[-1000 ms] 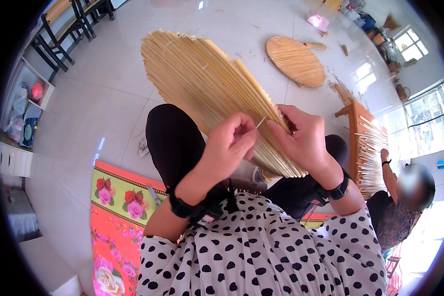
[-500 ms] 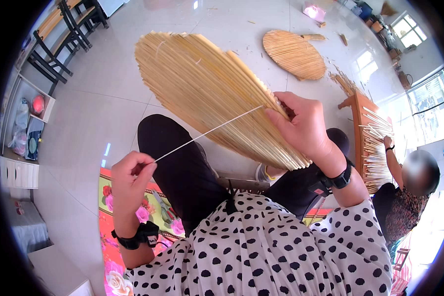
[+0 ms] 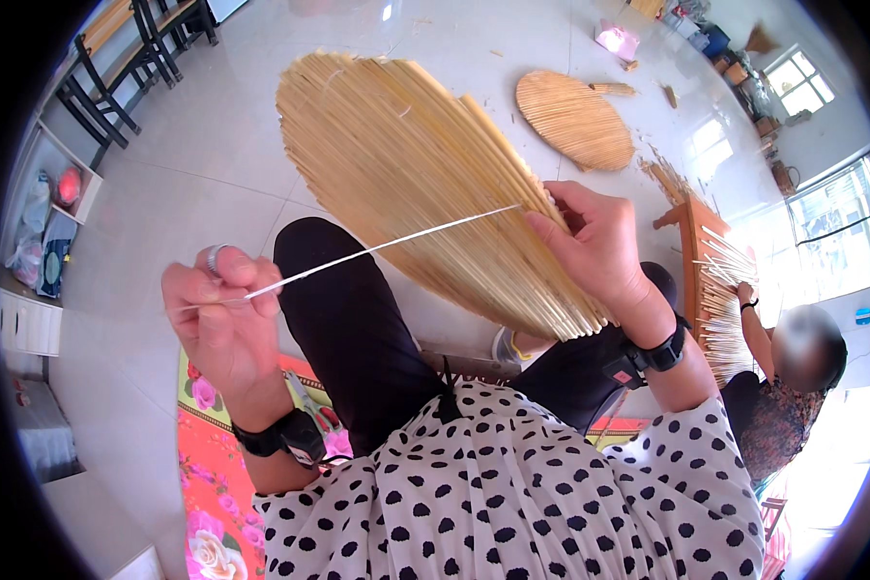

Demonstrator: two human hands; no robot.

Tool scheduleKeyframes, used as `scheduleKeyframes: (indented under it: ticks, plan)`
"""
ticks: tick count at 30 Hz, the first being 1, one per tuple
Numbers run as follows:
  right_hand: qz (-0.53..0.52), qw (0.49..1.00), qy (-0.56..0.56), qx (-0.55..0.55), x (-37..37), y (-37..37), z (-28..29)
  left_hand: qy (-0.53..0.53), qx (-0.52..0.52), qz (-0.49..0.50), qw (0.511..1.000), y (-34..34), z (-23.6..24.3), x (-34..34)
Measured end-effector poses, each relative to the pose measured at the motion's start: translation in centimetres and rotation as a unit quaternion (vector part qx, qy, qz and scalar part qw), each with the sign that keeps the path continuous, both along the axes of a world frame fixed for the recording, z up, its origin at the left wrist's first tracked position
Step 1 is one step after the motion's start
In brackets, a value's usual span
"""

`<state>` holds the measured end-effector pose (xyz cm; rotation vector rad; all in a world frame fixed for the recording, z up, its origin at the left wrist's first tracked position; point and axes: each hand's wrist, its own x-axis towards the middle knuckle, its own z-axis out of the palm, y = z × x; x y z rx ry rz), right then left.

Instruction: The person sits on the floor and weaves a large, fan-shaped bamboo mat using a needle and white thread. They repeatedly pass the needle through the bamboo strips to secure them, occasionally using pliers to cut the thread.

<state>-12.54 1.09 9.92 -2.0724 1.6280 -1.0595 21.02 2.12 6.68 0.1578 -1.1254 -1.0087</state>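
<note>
A leaf-shaped mat of pale straw stalks [image 3: 406,174] is held up over my knees, tilted. My right hand [image 3: 594,232] grips its right edge, thumb on the near face and fingers curled behind. From beside that thumb a white string [image 3: 387,245] runs taut, down and left, across the mat and past my left knee. My left hand [image 3: 224,309] pinches the string at its other end, out to the left of the mat. A thin pale tip sticks out past those fingers; whether it is a needle or the string's end I cannot make out.
A finished-looking oval stalk mat [image 3: 575,121] lies on the tiled floor ahead. At the right, another person [image 3: 793,358] reaches over stalks on a wooden bench [image 3: 691,251]. A floral cloth [image 3: 217,483] lies at my left, and chairs [image 3: 130,58] stand far left.
My left hand has moved left and slightly up, drawing out a longer length of string. My right hand keeps its grip on the mat, with little movement.
</note>
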Motion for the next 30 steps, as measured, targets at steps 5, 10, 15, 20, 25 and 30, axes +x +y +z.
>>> scheduleKeyframes:
  ticks: [5,10,15,20,25,30]
  plan:
    - [-0.005,1.0,0.013,0.014,0.1,0.4,0.3,0.019,-0.027,-0.095,0.995,-0.7,2.0,-2.5]
    - [0.01,0.999,-0.008,0.032,0.0,0.3,0.4,0.026,0.046,0.028,0.998,-1.6,4.2,-3.5]
    - [0.041,0.996,-0.036,0.066,-0.6,-1.0,0.6,-0.038,0.086,0.123,0.988,-6.7,6.4,-4.2]
    - [0.052,0.994,-0.018,0.097,-2.3,-3.3,1.0,-0.06,0.105,0.088,0.989,-12.2,7.9,-5.1]
    - [0.079,0.988,-0.06,0.122,-2.7,-5.5,0.8,-0.105,0.096,0.058,0.988,-14.6,10.5,-6.4]
    - [0.039,0.989,-0.06,0.132,-3.9,-6.4,0.7,-0.134,0.083,0.038,0.987,-15.7,11.3,-8.6]
